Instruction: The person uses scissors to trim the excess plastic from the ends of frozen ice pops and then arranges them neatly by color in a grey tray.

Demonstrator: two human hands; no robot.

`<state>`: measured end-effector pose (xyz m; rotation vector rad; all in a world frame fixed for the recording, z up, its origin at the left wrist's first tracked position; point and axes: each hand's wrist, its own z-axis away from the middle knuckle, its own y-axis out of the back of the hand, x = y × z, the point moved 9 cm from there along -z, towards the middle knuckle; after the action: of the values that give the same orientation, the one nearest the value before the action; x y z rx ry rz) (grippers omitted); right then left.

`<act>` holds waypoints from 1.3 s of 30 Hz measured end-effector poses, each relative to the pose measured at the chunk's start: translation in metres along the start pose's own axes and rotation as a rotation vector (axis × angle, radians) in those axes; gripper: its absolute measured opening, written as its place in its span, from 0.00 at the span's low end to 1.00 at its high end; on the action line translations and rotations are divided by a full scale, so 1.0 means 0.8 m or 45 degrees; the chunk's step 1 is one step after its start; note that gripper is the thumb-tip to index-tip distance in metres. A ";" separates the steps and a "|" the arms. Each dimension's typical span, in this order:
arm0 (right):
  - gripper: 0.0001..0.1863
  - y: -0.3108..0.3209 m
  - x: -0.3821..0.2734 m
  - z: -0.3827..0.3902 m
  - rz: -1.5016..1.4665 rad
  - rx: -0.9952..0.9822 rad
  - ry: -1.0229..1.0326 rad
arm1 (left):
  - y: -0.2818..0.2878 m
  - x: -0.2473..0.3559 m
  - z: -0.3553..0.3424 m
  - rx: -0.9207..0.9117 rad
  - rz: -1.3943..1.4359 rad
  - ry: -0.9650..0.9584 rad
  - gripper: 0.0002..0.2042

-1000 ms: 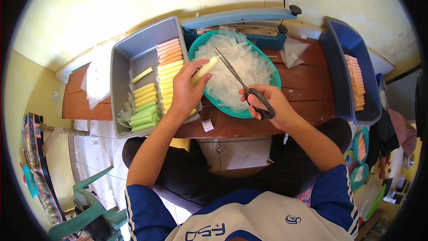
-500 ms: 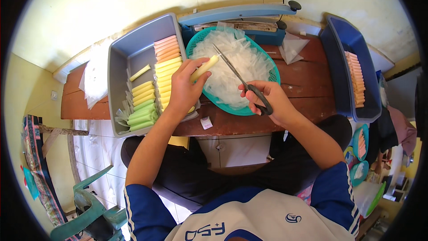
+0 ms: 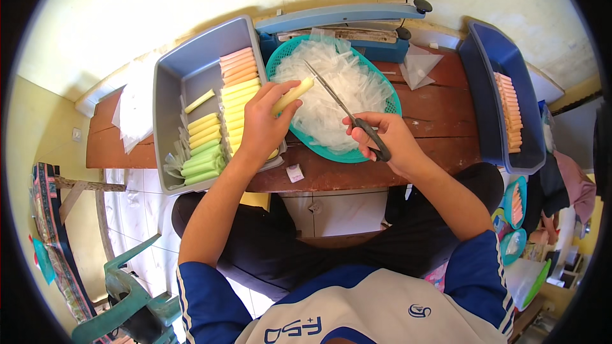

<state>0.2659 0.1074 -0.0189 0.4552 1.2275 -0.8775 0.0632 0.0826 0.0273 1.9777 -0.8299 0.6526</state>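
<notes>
My left hand (image 3: 262, 122) is closed round a slim yellow wrapped stick (image 3: 294, 96), its upper end pointing to the right. In my right hand (image 3: 386, 140) is a pair of scissors (image 3: 336, 97) with dark handles, the blades slanting up to the left. They pass right beside the stick's end; whether they touch it I cannot tell. Below both hands is a turquoise basket (image 3: 396, 103) heaped with clear plastic wrappers (image 3: 331, 114). To the left, a grey tub (image 3: 167, 99) holds rows of pink, orange, yellow and green wrapped sticks (image 3: 205, 129), partly hidden by my left hand.
Behind the basket a blue bag sealer (image 3: 338, 18) lies along the wall. A dark blue tub (image 3: 475, 89) with peach-coloured sticks (image 3: 508, 111) stands at the right of the brown wooden table (image 3: 440, 121). A green plastic chair (image 3: 124, 280) is at lower left; another person (image 3: 570, 181) is at far right.
</notes>
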 end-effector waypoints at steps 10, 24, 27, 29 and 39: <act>0.26 0.006 0.001 0.000 0.019 0.033 -0.005 | 0.001 -0.002 0.000 0.011 0.022 0.011 0.15; 0.23 0.046 -0.028 -0.014 0.955 0.368 0.591 | 0.001 -0.016 0.001 0.011 0.091 0.090 0.15; 0.22 0.053 -0.027 -0.019 1.185 0.405 0.681 | 0.000 -0.026 0.003 -0.004 0.165 0.167 0.16; 0.19 0.050 -0.025 -0.022 1.227 0.406 0.650 | 0.001 -0.031 0.003 -0.012 0.193 0.202 0.16; 0.12 0.039 -0.005 -0.036 1.628 0.308 0.571 | 0.014 -0.044 0.007 -0.063 0.357 0.286 0.14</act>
<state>0.2719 0.1485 -0.0286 1.4695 0.9292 0.2091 0.0327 0.0839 0.0055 1.7201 -0.9813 0.9877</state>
